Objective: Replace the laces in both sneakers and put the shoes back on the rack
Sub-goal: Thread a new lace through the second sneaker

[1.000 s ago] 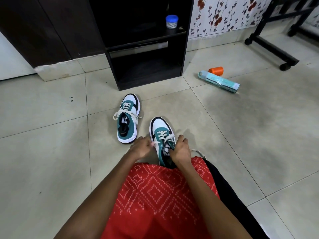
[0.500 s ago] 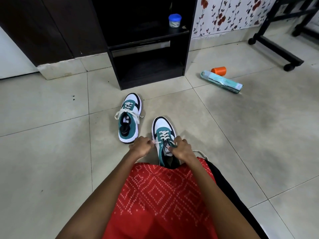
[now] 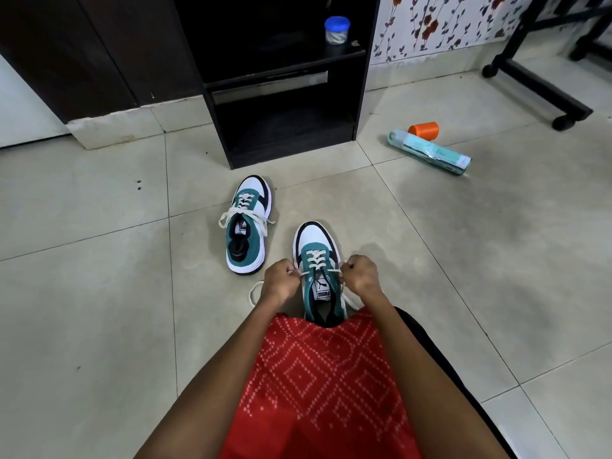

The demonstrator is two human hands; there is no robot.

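Green and white, the near sneaker (image 3: 314,238) sits on the floor in front of the person, and the left hand (image 3: 280,283) and right hand (image 3: 361,274) each keep a tight grip on one end of its cream lace (image 3: 314,260). I think this shoe is nearly laced, so next comes pulling snug and tying. The other sneaker (image 3: 248,226) waits beside it, near the black rack (image 3: 362,94).

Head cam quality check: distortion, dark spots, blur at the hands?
Head view: wide-angle bows tile lines near the edges; rack interior nearly black, detail lost; left hand, right hand and the lace they pinch are sharp, evenly lit, no glare.
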